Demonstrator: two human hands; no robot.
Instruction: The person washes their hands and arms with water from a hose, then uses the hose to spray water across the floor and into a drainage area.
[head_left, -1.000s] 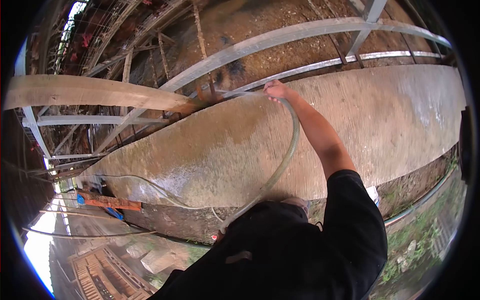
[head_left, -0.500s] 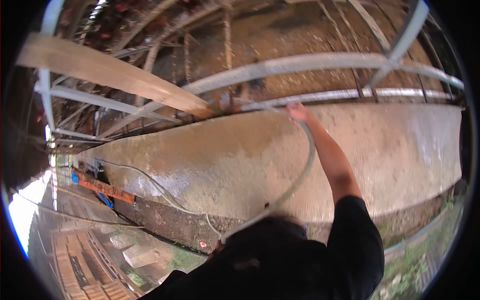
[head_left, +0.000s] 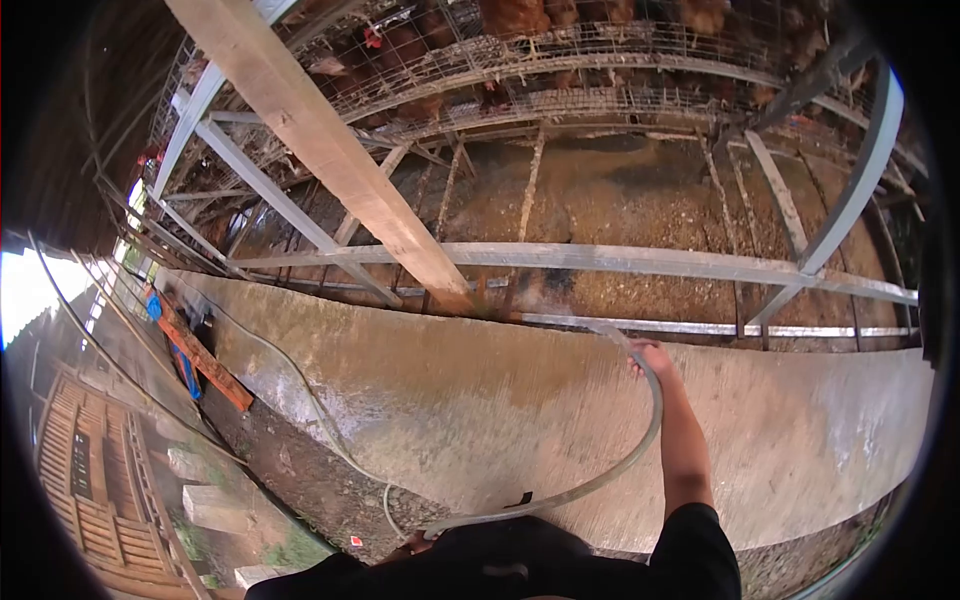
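Note:
My right hand [head_left: 652,357] is wrapped round a pale flexible hose [head_left: 600,480] close to its end. Water seems to spray from that end toward the metal rail at the far edge of the concrete walkway [head_left: 480,380]. From there the hose curves down and back to my waist. My left hand [head_left: 413,543] is mostly hidden beside my dark shirt at the bottom. Its fingers look closed on the hose there. More of the hose runs away to the left along the wet concrete.
Brown hens [head_left: 515,16] stand in wire cages [head_left: 600,55] above a dirty, wet floor [head_left: 630,195]. A slanting wooden post [head_left: 330,150] and a grey metal rail [head_left: 620,262] border the walkway. An orange-brown plank [head_left: 200,350] and a wooden slatted structure [head_left: 85,460] are at left.
My view has tilted up, bringing the hens and cages into sight. The walkway sits lower in the picture. My right hand still grips the hose and appears farther right and lower.

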